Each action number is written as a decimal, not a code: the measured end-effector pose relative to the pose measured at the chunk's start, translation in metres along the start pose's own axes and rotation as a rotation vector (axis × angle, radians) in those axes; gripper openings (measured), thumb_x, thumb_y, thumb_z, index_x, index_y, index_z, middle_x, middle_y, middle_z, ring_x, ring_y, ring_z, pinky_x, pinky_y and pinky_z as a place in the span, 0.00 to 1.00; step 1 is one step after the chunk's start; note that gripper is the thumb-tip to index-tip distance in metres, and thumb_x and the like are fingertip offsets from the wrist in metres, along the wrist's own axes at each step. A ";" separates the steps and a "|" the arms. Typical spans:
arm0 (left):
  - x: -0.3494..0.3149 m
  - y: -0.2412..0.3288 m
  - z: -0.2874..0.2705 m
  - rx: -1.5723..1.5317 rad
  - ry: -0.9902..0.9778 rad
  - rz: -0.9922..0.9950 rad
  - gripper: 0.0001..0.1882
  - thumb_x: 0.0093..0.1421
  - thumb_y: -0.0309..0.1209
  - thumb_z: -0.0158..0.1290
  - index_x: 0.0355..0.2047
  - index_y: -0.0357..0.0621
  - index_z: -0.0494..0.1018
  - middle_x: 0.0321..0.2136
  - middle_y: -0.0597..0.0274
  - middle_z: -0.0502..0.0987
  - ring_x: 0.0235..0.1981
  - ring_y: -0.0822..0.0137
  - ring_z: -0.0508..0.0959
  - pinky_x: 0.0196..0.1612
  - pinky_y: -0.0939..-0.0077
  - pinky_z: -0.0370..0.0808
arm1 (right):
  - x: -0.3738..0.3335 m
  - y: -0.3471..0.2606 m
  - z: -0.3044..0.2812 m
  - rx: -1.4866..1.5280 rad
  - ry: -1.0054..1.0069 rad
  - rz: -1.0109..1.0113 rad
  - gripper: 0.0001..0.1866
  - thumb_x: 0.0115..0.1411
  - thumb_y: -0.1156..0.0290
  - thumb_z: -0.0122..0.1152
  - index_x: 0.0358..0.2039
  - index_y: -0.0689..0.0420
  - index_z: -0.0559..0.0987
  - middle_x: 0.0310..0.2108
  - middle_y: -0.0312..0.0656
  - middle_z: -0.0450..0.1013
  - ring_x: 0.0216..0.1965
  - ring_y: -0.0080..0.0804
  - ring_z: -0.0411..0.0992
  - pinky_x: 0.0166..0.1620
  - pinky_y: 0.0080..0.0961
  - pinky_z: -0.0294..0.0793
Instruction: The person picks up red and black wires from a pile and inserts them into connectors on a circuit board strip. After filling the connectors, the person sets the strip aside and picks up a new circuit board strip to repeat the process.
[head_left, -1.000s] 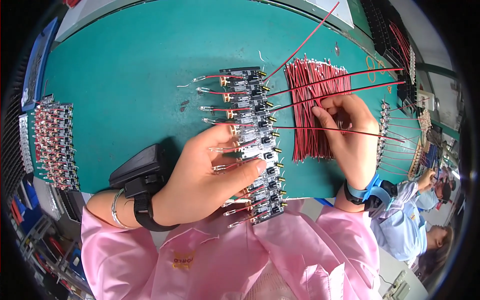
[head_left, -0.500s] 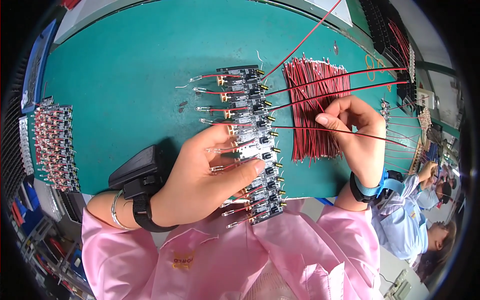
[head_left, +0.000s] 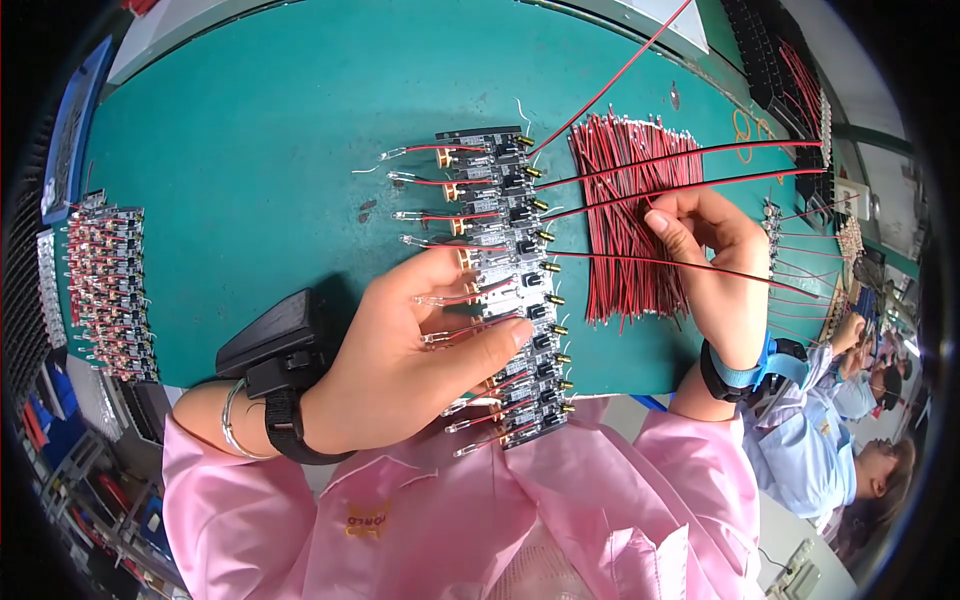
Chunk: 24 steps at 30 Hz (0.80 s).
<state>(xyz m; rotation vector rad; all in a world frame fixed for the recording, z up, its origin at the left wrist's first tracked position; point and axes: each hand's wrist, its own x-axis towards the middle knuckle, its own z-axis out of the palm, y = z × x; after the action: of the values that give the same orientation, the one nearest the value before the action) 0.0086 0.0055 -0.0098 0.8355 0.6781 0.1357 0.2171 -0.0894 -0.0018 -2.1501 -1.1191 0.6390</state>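
The left hand point(head_left: 410, 365) presses flat on the strip of circuit boards point(head_left: 510, 290) on the green table point(head_left: 260, 150). The right hand point(head_left: 715, 265) pinches a red wire point(head_left: 640, 262) over the wire bundle point(head_left: 630, 215).

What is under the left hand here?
The left hand presses on the middle of the circuit board strip lying on the green table. Boards above and below it show; those beneath the palm are hidden.

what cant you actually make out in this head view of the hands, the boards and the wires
- Head view: the middle of the black strip of small circuit boards is hidden under the left hand.
- Whether the right hand pinches a wire from the pile of short red wires: fingers cover it.
- Solder joints: too small.
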 end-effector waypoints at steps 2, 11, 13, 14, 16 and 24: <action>-0.001 -0.001 0.000 0.003 0.001 0.008 0.16 0.50 0.20 0.51 0.40 0.35 0.64 0.36 0.61 0.71 0.37 0.74 0.71 0.37 0.81 0.70 | 0.000 -0.004 0.001 0.056 0.006 -0.018 0.06 0.49 0.78 0.56 0.30 0.63 0.73 0.18 0.30 0.66 0.18 0.12 0.57 0.21 0.10 0.57; -0.001 0.002 0.000 0.010 0.005 -0.015 0.16 0.50 0.20 0.51 0.41 0.36 0.64 0.35 0.62 0.71 0.35 0.75 0.71 0.36 0.82 0.70 | 0.005 0.007 -0.029 0.651 0.164 -0.173 0.11 0.51 0.79 0.52 0.37 0.64 0.70 0.30 0.38 0.69 0.28 0.19 0.64 0.31 0.12 0.62; -0.002 0.002 0.001 -0.009 0.018 -0.007 0.16 0.50 0.20 0.51 0.41 0.37 0.64 0.35 0.62 0.71 0.35 0.75 0.71 0.35 0.83 0.70 | 0.007 0.008 -0.030 0.807 0.108 -0.149 0.11 0.52 0.79 0.52 0.37 0.65 0.70 0.31 0.39 0.69 0.29 0.20 0.65 0.32 0.13 0.63; -0.002 0.001 0.001 -0.019 0.024 -0.003 0.16 0.50 0.20 0.51 0.41 0.37 0.64 0.35 0.62 0.71 0.35 0.75 0.71 0.34 0.83 0.70 | 0.006 0.009 -0.029 0.846 0.105 -0.160 0.11 0.52 0.78 0.52 0.37 0.65 0.70 0.31 0.40 0.69 0.28 0.21 0.65 0.31 0.13 0.63; -0.002 0.003 0.001 -0.023 0.024 -0.012 0.17 0.50 0.20 0.51 0.41 0.37 0.64 0.35 0.62 0.71 0.34 0.75 0.71 0.34 0.83 0.70 | 0.006 0.006 -0.026 0.923 0.100 -0.182 0.11 0.52 0.78 0.51 0.37 0.66 0.71 0.30 0.42 0.69 0.26 0.22 0.65 0.29 0.13 0.64; -0.002 0.003 0.001 -0.040 0.027 0.010 0.17 0.50 0.21 0.51 0.41 0.37 0.63 0.35 0.63 0.71 0.34 0.76 0.71 0.33 0.83 0.71 | -0.005 0.007 -0.004 0.840 -0.207 -0.168 0.09 0.52 0.76 0.53 0.33 0.66 0.73 0.23 0.40 0.71 0.19 0.18 0.64 0.22 0.11 0.62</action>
<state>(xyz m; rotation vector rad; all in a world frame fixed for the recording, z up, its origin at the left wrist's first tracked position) 0.0082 0.0060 -0.0063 0.8002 0.6946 0.1695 0.2208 -0.0979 -0.0030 -1.2826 -0.8905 1.0420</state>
